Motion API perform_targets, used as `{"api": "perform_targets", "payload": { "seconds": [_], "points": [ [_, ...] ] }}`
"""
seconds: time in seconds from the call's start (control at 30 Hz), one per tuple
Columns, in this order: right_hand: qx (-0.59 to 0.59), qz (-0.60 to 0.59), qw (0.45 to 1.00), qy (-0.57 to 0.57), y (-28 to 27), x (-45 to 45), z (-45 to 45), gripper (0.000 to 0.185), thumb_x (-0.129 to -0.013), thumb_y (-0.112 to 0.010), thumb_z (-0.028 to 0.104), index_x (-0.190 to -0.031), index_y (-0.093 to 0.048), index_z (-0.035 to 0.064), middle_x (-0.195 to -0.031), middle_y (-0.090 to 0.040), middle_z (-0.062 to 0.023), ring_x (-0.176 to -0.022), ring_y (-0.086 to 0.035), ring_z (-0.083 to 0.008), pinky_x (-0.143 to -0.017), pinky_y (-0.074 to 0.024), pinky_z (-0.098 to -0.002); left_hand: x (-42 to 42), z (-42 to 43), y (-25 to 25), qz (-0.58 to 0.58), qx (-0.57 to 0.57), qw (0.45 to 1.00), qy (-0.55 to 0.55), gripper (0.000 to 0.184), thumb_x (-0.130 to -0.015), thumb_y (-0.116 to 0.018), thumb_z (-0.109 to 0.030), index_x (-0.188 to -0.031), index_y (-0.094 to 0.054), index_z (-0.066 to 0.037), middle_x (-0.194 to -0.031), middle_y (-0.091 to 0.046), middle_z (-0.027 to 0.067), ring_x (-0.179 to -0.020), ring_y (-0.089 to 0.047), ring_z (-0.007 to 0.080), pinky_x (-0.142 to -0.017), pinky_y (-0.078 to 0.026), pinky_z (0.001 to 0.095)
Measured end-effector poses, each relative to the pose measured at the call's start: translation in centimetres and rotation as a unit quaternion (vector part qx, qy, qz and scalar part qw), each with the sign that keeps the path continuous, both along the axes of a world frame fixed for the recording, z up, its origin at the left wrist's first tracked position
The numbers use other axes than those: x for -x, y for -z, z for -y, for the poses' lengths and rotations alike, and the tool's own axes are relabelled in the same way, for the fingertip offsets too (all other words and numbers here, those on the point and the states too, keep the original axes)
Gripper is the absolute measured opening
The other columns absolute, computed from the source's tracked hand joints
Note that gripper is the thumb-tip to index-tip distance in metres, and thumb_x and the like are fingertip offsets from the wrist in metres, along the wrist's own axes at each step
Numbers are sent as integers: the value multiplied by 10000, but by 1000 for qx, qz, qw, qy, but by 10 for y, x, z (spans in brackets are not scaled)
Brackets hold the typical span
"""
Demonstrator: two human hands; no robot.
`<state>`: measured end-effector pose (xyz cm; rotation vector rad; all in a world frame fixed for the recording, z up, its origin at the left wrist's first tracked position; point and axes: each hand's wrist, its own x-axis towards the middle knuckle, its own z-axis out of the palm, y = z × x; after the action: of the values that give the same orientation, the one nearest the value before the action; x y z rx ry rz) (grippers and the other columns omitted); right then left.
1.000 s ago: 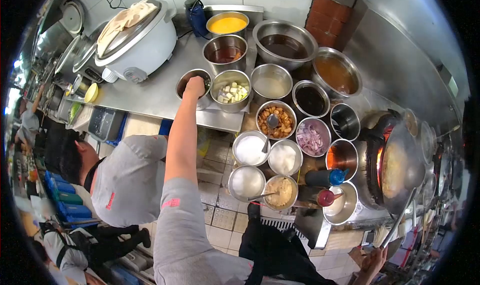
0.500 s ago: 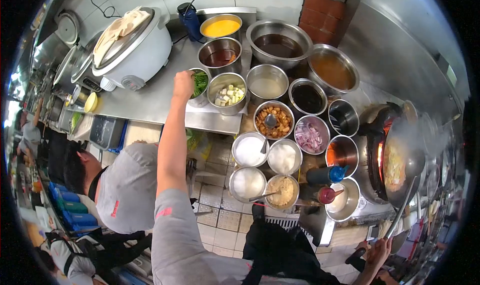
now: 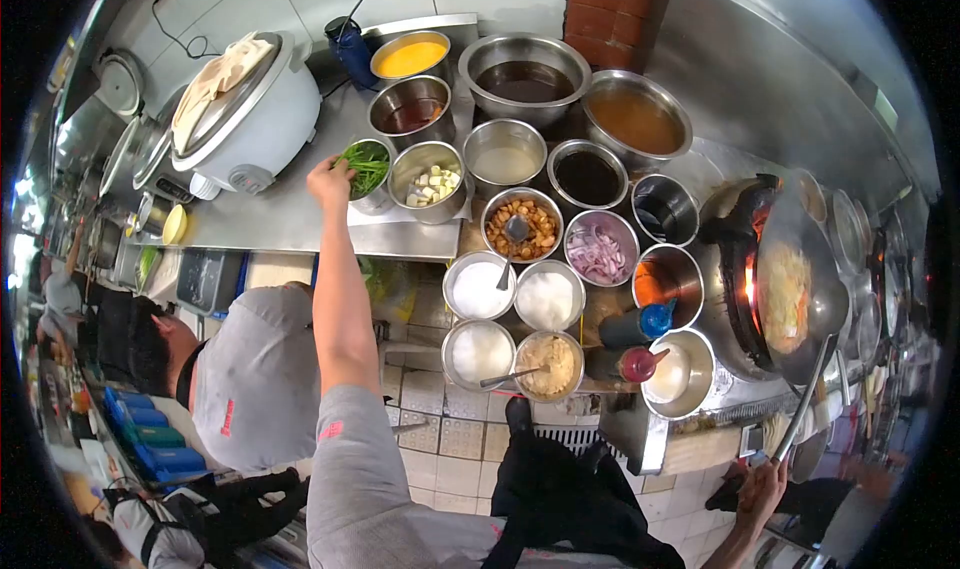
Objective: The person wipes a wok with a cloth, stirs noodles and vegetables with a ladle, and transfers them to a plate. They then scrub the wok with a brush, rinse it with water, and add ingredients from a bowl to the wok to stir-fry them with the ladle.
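My left hand (image 3: pixel 331 182) is at the left rim of a metal pot of cut green stalks (image 3: pixel 368 167), its fingers closed on some of the stalks. Just right of that pot stands one with pale chunks (image 3: pixel 433 184). At the lower right my right hand (image 3: pixel 763 486) is wrapped round a long metal handle (image 3: pixel 803 409). The handle leads up to the wok (image 3: pixel 822 289), where yellowish food (image 3: pixel 786 297) lies beside the orange burner flame (image 3: pixel 750 274).
Several pots hold sauces, fried pieces (image 3: pixel 522 231), sliced onion (image 3: pixel 601 248) and white powders (image 3: pixel 480 286). Two squeeze bottles (image 3: pixel 640 364) stand near the front edge. A white cooker (image 3: pixel 250 119) is at the back left. A person in a grey shirt (image 3: pixel 265 379) bends at the left.
My left hand has come up out of the pot and moved left to its rim, with green stalks now in its fingers. The view has shifted slightly; food in the wok has spread.
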<state>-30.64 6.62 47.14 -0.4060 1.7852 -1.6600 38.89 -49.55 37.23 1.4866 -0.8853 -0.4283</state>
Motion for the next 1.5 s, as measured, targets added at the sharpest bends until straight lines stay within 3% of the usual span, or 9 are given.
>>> {"api": "perform_targets", "payload": {
  "seconds": [0.13, 0.3, 0.63, 0.7, 0.87, 1.03, 1.23, 1.43, 1.5],
  "points": [
    [-26, -17, 993, 112, -12, -17, 13, 324, -905, -545, 98, -1220, -506, 34, -645, -437, 25, -549, -436, -57, -535, -377, -192, -12, -10, 0, -171, 115, 976, 64, 150, -804, -646, 55, -946, -645, 106, -938, -650, 189, -815, -656, 250, -718, -597, 335],
    [-26, 31, 998, 45, -24, 5, 5, 174, -860, -521, 81, -1028, -500, 43, -620, -435, 21, -367, -379, -57, -295, -301, -214, -102, 18, 6, -61, 77, 973, 209, 292, -867, -641, -96, -1080, -573, 92, -1090, -612, 194, -936, -623, 279, -873, -542, 380],
    [33, 95, 995, -11, -25, 95, -45, 566, -764, -499, -29, -1326, -437, 1, -579, -473, -6, -342, -404, -75, -295, -325, -221, 236, -188, -241, -126, 186, 950, 219, 237, -894, -538, 51, -1107, -535, 156, -1202, -526, 197, -1104, -554, 283, -936, -533, 329],
    [32, 117, 992, -26, -21, 129, -63, 582, -760, -496, -42, -1336, -429, 3, -579, -475, -12, -340, -402, -81, -301, -320, -225, 350, -244, -244, 45, 176, 957, 229, 247, -885, -552, 35, -1110, -552, 138, -1197, -537, 187, -1091, -562, 277, -924, -534, 331],
    [41, 105, 985, -127, -6, 212, -103, 605, -779, -511, -39, -1371, -403, 21, -602, -496, -23, -340, -409, -88, -319, -320, -232, 639, -296, -203, -81, 56, 920, 379, 310, -884, -588, -36, -1161, -555, 99, -1073, -628, 170, -949, -645, 270, -825, -575, 332],
    [33, 97, 983, -150, -23, 250, -131, 587, -789, -490, -36, -1367, -395, 2, -571, -468, -6, -361, -419, -73, -327, -338, -209, 815, -272, -158, 68, -23, 895, 441, 291, -910, -547, -84, -1165, -569, 54, -943, -665, 144, -717, -694, 232, -542, -556, 278],
    [57, 115, 980, -154, -7, 263, -151, 662, -814, -538, -14, -1437, -324, 51, -626, -513, -6, -381, -447, -77, -347, -370, -227, 885, -252, -151, 364, 40, 854, 369, 306, -779, -671, -188, -1064, -653, -79, -893, -697, 126, -822, -681, 295, -715, -516, 377],
    [42, 107, 984, -136, -8, 261, -155, 663, -804, -531, -32, -1433, -339, 56, -613, -499, 1, -372, -429, -71, -332, -351, -226, 875, -278, -160, 390, 20, 842, 373, 295, -766, -674, -187, -1040, -664, -78, -895, -698, 124, -890, -652, 322, -800, -491, 411],
    [53, 109, 985, -126, -2, 261, -156, 652, -802, -525, -34, -1424, -347, 45, -598, -496, -5, -359, -419, -72, -322, -342, -224, 839, -315, -175, 351, 86, 852, 378, 273, -788, -663, -142, -1043, -662, -45, -864, -697, 121, -776, -658, 231, -731, -501, 340]
  ]
}}
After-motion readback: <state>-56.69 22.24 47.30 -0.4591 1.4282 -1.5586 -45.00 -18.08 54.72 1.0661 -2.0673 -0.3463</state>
